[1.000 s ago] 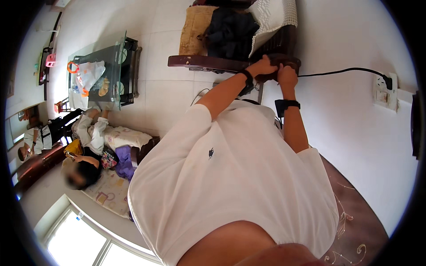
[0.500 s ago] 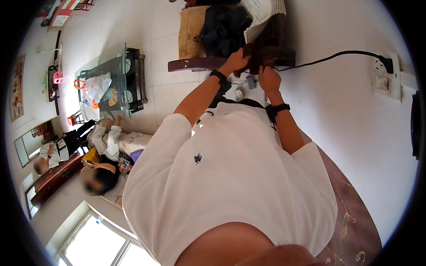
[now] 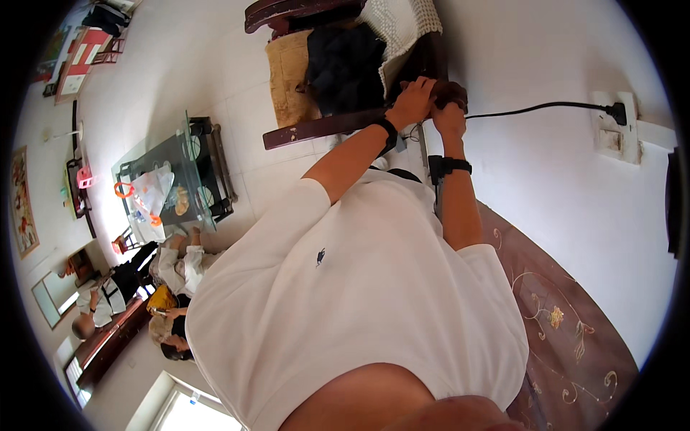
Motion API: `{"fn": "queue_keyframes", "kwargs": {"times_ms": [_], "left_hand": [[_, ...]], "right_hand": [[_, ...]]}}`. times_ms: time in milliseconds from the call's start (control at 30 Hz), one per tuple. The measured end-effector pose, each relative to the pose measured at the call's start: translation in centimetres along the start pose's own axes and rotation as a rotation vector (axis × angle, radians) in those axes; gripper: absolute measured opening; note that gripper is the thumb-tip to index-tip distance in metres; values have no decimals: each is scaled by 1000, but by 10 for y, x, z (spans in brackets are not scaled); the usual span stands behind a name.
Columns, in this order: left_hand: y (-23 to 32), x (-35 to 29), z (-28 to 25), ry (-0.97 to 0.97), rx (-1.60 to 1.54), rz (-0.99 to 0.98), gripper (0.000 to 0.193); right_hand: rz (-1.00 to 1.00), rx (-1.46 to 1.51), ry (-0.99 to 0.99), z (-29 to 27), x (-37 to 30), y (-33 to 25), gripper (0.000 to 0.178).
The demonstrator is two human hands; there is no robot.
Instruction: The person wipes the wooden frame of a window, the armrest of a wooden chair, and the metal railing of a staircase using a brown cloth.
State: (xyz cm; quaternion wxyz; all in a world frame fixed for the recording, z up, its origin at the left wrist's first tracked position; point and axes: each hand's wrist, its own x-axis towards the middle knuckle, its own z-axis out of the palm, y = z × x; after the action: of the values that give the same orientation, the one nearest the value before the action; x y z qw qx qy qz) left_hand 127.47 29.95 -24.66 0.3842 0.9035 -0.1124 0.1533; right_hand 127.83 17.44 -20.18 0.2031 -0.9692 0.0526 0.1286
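Both hands are at a dark brown, bunched item (image 3: 450, 95) that looks like soft cloth, by the back corner of a dark red wooden chair (image 3: 295, 135). My left hand (image 3: 412, 102) has its fingers curled at the item's left side. Lower and to the right, my right hand (image 3: 450, 121) is closed on its near edge. The fingers partly hide the item, so its exact kind is unclear. On the chair lie a tan seat pad (image 3: 287, 75), a heap of black clothing (image 3: 345, 70) and a white knitted cover (image 3: 402, 32).
A black cable (image 3: 539, 109) runs from near my hands to a wall socket (image 3: 617, 136). At left stands a glass table (image 3: 154, 172) with bags on it; two people sit beyond. A brown embroidered cover (image 3: 560, 323) lies at lower right.
My view has shifted. My left hand has moved right, closer to my right hand, and the brown item is more bunched between them. The chair shows farther left and lower.
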Motion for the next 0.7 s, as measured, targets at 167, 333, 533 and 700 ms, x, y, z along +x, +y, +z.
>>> {"fn": "queue_keyframes", "kwargs": {"times_ms": [167, 333, 533, 700], "left_hand": [[-4, 7, -7, -350, 3, -146, 41], [-22, 1, -6, -408, -63, -132, 43], [-82, -20, 7, -328, -270, 41, 39], [-93, -32, -29, -690, -254, -373, 47]], "right_hand": [[-17, -196, 19, -14, 0, -7, 42], [-137, -401, 157, 13, -15, -20, 16], [-422, -481, 125, 39, -35, -19, 12], [-396, -444, 142, 73, -40, -10, 9]]}}
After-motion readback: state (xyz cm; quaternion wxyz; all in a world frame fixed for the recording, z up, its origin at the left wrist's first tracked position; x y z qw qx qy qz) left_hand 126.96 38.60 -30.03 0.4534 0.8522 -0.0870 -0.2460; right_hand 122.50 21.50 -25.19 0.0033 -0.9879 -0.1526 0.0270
